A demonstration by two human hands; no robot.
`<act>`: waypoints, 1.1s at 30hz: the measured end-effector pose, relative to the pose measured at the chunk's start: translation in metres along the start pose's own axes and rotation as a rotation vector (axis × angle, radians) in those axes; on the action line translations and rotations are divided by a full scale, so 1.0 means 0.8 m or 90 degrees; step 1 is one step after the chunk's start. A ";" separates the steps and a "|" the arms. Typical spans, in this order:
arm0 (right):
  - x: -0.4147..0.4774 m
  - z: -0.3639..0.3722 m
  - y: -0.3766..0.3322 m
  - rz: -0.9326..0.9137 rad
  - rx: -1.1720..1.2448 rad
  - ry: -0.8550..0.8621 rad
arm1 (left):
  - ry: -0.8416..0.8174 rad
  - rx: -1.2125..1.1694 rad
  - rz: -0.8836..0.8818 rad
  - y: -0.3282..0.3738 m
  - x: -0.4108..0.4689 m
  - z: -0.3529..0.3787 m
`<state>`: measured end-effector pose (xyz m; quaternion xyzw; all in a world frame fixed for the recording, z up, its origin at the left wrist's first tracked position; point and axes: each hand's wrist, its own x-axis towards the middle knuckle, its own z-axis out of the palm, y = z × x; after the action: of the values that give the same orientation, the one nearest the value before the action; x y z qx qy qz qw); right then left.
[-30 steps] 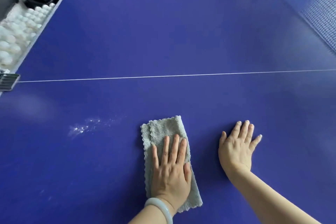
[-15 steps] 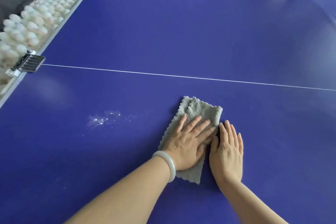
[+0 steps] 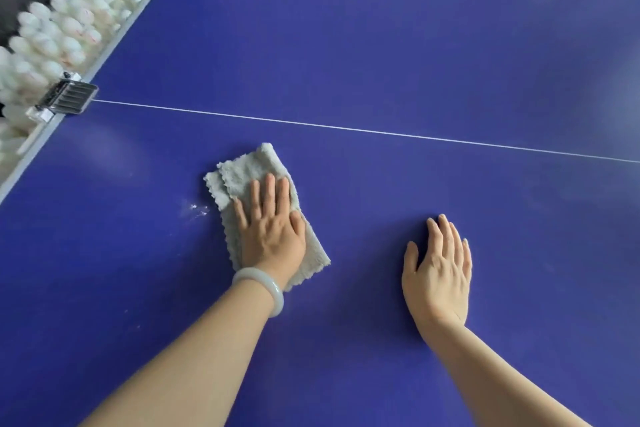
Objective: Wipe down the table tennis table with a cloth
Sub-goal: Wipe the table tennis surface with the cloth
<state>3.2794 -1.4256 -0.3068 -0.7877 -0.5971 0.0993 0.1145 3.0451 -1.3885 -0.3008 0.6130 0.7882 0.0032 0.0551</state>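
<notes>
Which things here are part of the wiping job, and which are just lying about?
Job: cloth, left hand pressing it flat, table, white smear beside the cloth, right hand flat on the table.
Lying about: white balls past the table's left edge, metal clip at that edge.

Left hand (image 3: 268, 232) flat on cloth (image 3: 242, 170) (right hand (image 3: 438, 274) beside).

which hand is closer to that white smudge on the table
Left. The left hand presses flat on the cloth just right of the white smudge; the right hand is over bare table farther right.
</notes>
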 end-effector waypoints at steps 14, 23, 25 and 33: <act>-0.005 -0.007 0.002 -0.027 0.029 0.001 | 0.010 0.049 0.046 -0.109 -0.189 0.005; -0.004 -0.014 0.007 -0.049 0.050 -0.045 | 0.008 -0.082 0.092 0.029 -0.313 0.024; -0.011 -0.021 0.008 -0.072 0.038 -0.089 | -0.021 -0.107 0.195 0.056 -0.346 0.029; -0.199 -0.027 0.051 -0.211 0.004 -0.129 | -0.081 -0.089 0.204 0.059 -0.349 0.029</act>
<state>3.2802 -1.5909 -0.2955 -0.6644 -0.7267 0.1594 0.0712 3.1605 -1.6481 -0.2970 0.7243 0.6732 0.0280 0.1463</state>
